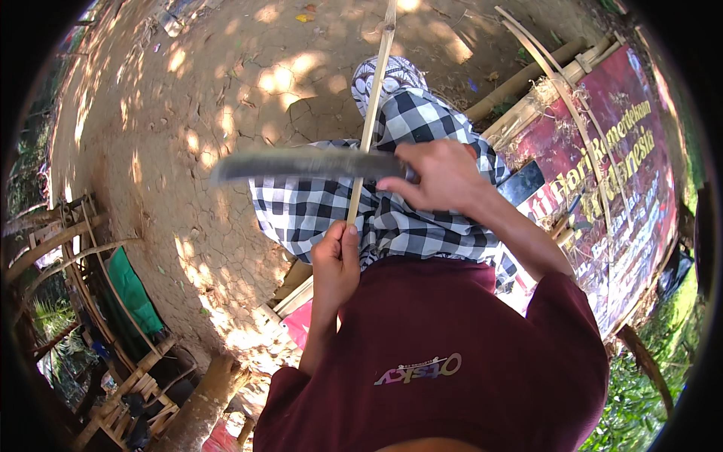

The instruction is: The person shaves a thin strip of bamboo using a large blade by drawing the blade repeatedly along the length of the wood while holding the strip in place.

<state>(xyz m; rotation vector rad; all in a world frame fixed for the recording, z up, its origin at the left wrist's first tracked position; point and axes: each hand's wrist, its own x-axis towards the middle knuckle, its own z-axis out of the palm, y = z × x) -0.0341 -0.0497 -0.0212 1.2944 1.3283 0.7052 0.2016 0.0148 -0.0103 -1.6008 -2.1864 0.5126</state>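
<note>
My left hand (pixel 337 265) pinches the lower end of a long, thin bamboo strip (pixel 376 102) between thumb and fingers. The strip runs away from me, over my lap and past one knee. My right hand (pixel 444 177) is wrapped round the handle of a machete (pixel 301 166); the handle is mostly hidden in the fist. Its wide dark blade points left and lies across the strip, a little beyond my left hand. The blade is slightly blurred, and I cannot tell whether its edge touches the strip. Under both hands are my black-and-white checkered trousers (pixel 429 124).
To my right, a dark red printed banner (pixel 636 169) covers a bamboo seat, with a dark flat rectangular object (pixel 522 183) and loose bamboo strips (pixel 553 75) on it. Cracked earth ground (pixel 218 105) spreads ahead. A bamboo frame (pixel 83 279), green sheet (pixel 132 290) and log (pixel 199 407) stand left.
</note>
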